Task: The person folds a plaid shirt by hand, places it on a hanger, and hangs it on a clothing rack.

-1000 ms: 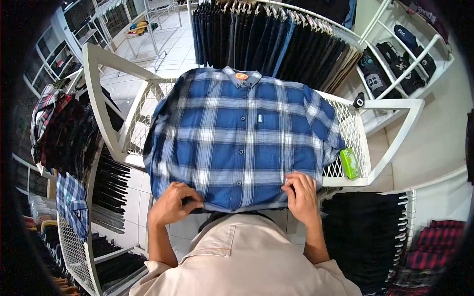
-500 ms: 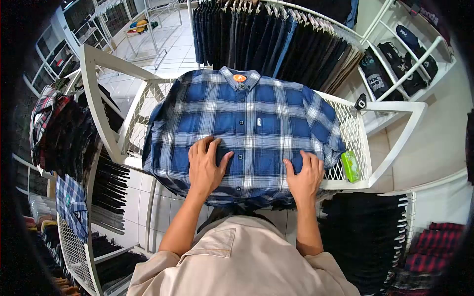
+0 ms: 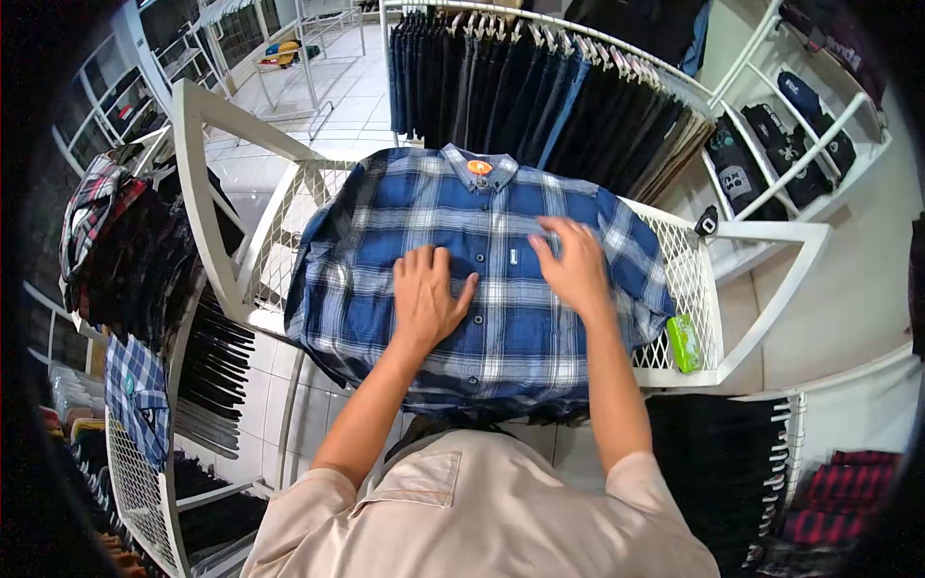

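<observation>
A blue and white plaid button-up shirt (image 3: 441,352) lies spread face up on a white mesh rack (image 3: 690,265), its collar at the far side with an orange label inside. Over the left half of the front rests my left hand (image 3: 431,294), palm down with the thumb apart from the fingers. My right hand (image 3: 575,265) is over the chest near the small white tag, fingers extended and thumb spread. Neither hand grips the fabric. The lower hem hangs over the rack's near edge.
A green packet (image 3: 683,343) lies on the mesh at the right. Behind the rack hangs a row of dark trousers (image 3: 482,91). Folded black shirts (image 3: 766,135) fill a shelf at upper right. More plaid shirts (image 3: 106,241) hang at left.
My right hand has moved up and inward from the shirt's lower right to its chest. My left hand has slid slightly up and right. The view has shifted a little.
</observation>
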### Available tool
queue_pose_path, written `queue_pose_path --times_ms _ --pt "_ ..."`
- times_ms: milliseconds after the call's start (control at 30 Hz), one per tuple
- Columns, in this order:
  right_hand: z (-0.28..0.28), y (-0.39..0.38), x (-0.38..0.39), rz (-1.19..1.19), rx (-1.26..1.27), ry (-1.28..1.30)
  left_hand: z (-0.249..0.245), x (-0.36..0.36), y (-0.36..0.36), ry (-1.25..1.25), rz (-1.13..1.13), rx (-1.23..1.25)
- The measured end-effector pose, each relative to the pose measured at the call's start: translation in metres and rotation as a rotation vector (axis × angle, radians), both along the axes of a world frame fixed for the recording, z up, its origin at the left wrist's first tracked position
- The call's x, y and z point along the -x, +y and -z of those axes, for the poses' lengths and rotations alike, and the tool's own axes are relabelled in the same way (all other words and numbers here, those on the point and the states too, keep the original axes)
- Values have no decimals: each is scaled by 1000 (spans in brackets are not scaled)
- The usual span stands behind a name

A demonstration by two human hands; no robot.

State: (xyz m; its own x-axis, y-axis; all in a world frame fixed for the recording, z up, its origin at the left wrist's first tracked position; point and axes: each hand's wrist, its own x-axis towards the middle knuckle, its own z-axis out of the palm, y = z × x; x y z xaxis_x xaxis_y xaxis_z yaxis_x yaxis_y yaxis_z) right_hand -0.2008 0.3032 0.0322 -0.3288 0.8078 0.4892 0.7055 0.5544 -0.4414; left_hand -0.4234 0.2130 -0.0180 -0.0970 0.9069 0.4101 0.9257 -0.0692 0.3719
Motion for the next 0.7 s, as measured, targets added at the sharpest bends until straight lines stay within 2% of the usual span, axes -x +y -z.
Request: queue_pose_path --times_ms 33,67,133,200,267,300,400,433,467,533,600,633,700 --pt "4 31 21 -60 -2 39 8 0 3 -30 58 -105" --pt "22 72 38 -151 -87 118 6 1 2 -49 101 -108" --pt "24 123 70 -128 17 45 19 7 6 1 182 -86" --pt "52 175 92 -28 37 -91 21 8 8 37 215 -30" --pt "58 193 110 61 219 -171 26 8 9 76 203 43" --pt "54 199 112 54 295 -163 25 8 8 86 203 55" --pt "50 202 108 -106 191 56 18 6 6 103 209 111" --pt "49 198 107 -190 96 229 16 5 6 100 207 118" --pt "49 193 107 -328 223 424 15 5 6 102 209 125" --pt "17 150 91 -517 368 433 19 6 5 89 211 116" --pt "10 140 67 -708 416 404 22 4 9 86 191 89" --pt "1 138 59 -759 575 458 22 2 11 91 175 70" --pt "13 162 50 -529 557 432 16 -4 18 54 156 -5"
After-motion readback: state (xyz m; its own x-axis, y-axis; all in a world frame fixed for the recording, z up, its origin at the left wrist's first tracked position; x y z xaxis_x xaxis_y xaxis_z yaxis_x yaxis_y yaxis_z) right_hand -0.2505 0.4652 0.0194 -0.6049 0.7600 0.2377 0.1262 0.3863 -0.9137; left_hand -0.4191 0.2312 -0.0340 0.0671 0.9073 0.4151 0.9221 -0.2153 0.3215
